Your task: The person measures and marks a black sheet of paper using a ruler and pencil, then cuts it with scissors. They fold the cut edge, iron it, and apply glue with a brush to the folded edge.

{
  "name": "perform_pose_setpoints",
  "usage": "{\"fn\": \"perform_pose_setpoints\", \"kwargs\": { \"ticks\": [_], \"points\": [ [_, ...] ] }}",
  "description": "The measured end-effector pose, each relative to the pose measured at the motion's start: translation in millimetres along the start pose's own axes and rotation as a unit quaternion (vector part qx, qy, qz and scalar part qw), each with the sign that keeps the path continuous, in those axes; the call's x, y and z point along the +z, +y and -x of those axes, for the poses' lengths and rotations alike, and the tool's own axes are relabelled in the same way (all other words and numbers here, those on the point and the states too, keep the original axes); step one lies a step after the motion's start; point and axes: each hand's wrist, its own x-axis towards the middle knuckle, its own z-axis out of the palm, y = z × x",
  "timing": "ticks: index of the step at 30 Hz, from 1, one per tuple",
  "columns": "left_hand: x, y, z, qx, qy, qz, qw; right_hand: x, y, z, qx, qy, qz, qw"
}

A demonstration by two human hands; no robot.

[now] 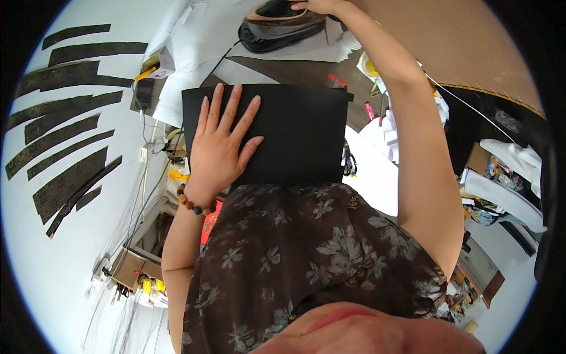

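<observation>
Small box: white, boxy, at the left edge of the worktable, just beside a yellow item.
Cardboard box: brown, open, on the cluttered surface at the right.
Carton: brown, low at the left, holding yellow-handled tools.

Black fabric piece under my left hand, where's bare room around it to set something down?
On the black fabric piece itself, right of the left hand. Also the white tabletop between the dark cut strips and the fabric's left edge. Crowded: top by the iron under the right hand, and the right side's scissors and clutter.
</observation>
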Motion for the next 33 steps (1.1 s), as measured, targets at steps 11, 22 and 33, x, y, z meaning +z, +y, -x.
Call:
{"fn": "perform_pose_setpoints", "kwargs": {
  "ticks": [11, 22, 33],
  "points": [
    [13, -6, -7, 0.052, 0.080, 0.009, 0.995, -236, -284, 127, 0.099, 0.038, 0.082, 0.991],
    [25, -9, -8, 0.066, 0.142, 0.024, 0.987, -160, -324, 159, 0.071, -0.107, 0.156, 0.979],
    [27, -9, -9, 0.069, 0.130, -0.020, 0.989, -161, -307, 172, 0.083, -0.052, 0.151, 0.984]
  ]
}}
